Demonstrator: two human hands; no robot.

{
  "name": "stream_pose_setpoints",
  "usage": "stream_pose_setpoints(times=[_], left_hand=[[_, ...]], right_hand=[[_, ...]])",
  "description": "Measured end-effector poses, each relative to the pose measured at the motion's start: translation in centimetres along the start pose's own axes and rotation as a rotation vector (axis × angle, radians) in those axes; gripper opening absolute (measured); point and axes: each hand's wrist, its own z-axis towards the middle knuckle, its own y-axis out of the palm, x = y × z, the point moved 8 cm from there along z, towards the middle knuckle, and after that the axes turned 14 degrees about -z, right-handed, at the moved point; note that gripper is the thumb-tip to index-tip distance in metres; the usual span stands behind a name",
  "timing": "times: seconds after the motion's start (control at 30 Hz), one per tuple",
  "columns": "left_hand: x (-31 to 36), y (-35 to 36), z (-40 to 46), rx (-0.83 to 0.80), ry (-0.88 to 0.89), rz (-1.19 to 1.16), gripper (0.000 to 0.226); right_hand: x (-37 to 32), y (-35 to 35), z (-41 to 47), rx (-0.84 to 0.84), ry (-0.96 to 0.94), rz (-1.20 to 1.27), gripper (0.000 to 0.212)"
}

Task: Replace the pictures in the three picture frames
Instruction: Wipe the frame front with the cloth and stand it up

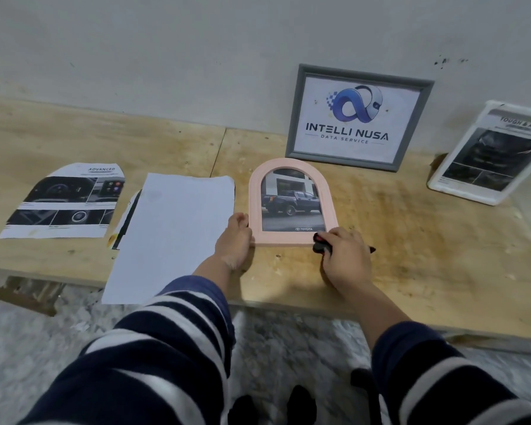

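A pink arched frame (292,204) showing a truck lies flat on the wooden table (411,240). The left hand (235,237) steadies its edge; the right hand (344,256) grips a dark tool. Best lift the frame evenly, with both hands

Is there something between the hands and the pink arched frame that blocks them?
Nothing visible blocks them. The left hand touches the pink arched frame at its lower left edge; the right hand, holding a small black and red tool, is at its lower right corner.
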Motion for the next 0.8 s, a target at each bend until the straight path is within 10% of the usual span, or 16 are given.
stream_pose_setpoints(times=[0.57,0.8], left_hand=[[-0.8,0.1,1.1,0.044,-0.021,-0.012,0.041],[-0.9,-0.1,1.3,0.04,-0.022,-0.053,0.039]], right_hand=[[-6.2,1.5,-0.3,0.154,-0.194,0.052,0.041],[-9.4,2.7,0.5,-0.09,-0.237,0.131,0.049]])
